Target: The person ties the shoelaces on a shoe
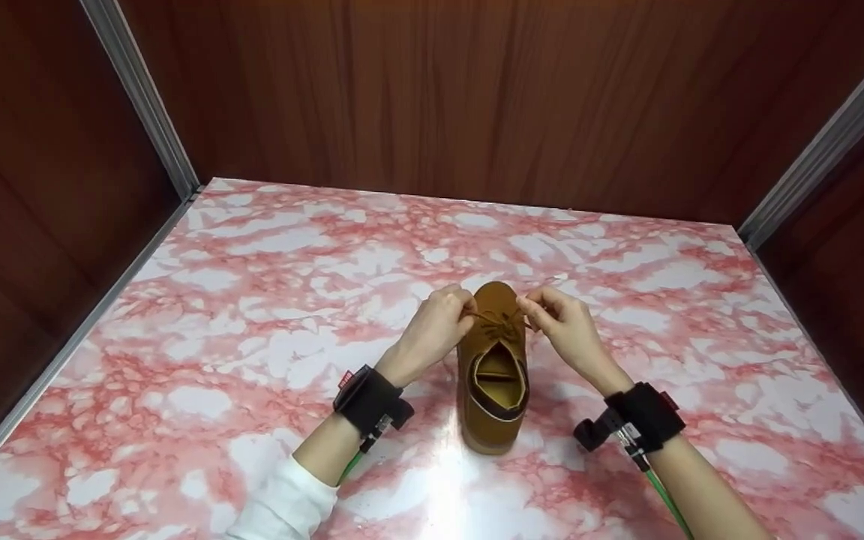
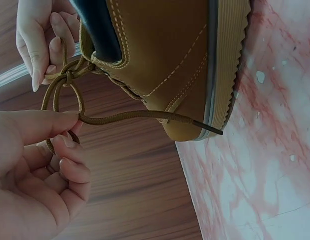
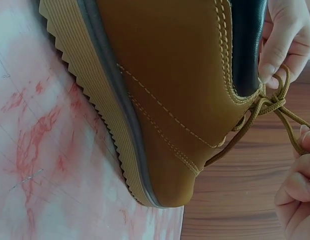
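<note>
A tan-brown lace-up shoe (image 1: 493,433) with a dark collar stands on the table, its toe pointing away from me. My left hand (image 1: 436,330) is at the left of the laces, and in the left wrist view its thumb and finger pinch a loop of the brown shoelace (image 2: 139,116). One lace end with a dark tip hangs free past that pinch. On the other side my right hand (image 1: 568,330) pinches the lace between thumb and fingers. Between the hands a bow-like knot (image 3: 272,104) sits over the shoe's tongue.
The table (image 1: 267,352) has a red and white marbled top. Dark wood panels (image 1: 432,97) rise at the back and both sides, with grey metal posts (image 1: 143,97) at the corners. Black camera straps (image 1: 368,401) with green cables are on both wrists.
</note>
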### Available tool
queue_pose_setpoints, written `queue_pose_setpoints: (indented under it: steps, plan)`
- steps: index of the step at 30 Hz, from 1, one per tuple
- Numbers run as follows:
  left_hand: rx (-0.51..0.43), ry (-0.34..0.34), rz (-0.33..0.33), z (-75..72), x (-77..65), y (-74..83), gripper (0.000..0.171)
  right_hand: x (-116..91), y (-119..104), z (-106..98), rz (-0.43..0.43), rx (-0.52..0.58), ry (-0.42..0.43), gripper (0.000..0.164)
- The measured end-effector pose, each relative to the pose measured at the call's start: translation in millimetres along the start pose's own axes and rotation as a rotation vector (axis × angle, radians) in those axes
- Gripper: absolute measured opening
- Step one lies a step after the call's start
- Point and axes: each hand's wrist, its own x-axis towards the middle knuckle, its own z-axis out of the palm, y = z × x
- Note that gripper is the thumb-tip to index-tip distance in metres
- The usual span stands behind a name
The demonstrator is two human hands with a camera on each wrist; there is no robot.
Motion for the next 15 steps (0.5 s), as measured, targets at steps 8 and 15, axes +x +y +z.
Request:
queue_pose_setpoints:
  steps: [8,15]
  plan:
    - [-0.126,-0.019,-0.065,1.1,-3.1,-6.9,0.006,4.1,36.3,-3.0,-0.008,-0.03,0.021,0.018]
    - [-0.138,-0.063,-0.065,-1.3,-7.1,-10.5,0.007,0.2,40.8,-7.0,-0.028,-0.027,-0.001,0.022]
